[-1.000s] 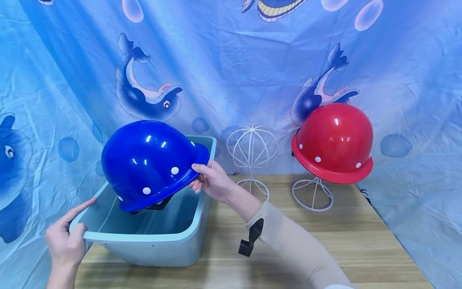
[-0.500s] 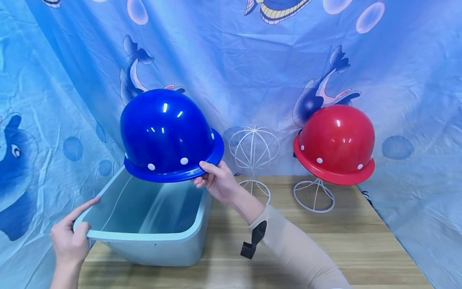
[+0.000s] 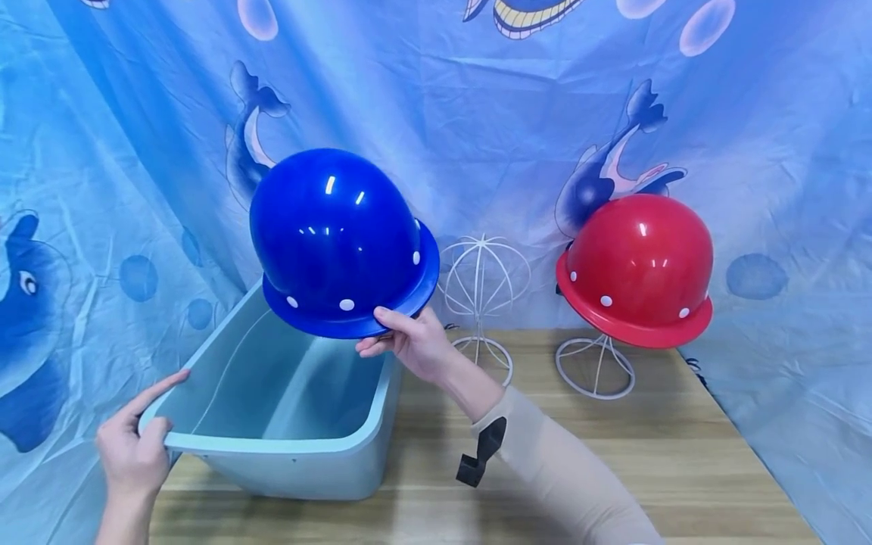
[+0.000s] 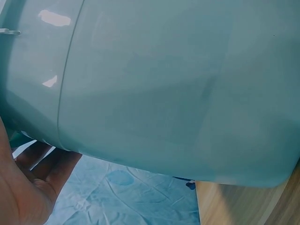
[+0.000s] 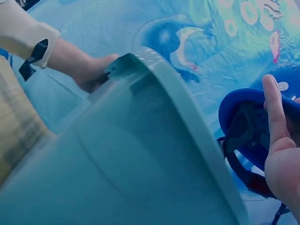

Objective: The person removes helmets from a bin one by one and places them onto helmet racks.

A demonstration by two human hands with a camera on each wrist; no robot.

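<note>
My right hand [image 3: 422,344] pinches the brim of a glossy blue hard hat [image 3: 327,235], thumb on top and fingers beneath. The hat hangs tilted above a pale teal plastic tub [image 3: 272,446]. In the right wrist view, black straps and lining show inside the blue hat [image 5: 243,101], beside my thumb. My left hand [image 3: 132,446] grips the tub's near left corner. Its fingers curl at the rim in the left wrist view, where the tub wall [image 4: 140,93] fills most of the picture.
Right of the tub stands a bare white wire stand [image 3: 479,303], partly behind the blue hat. A red hard hat [image 3: 640,265] sits tilted on a similar stand [image 3: 596,378]. The wooden table [image 3: 545,446] ends at right, before a blue sea-print curtain [image 3: 477,129].
My right hand has lifted the blue hard hat up from inside the tub and slightly rightward, levelling its brim, then tilting it again. The left hand keeps hold of the tub's corner.
</note>
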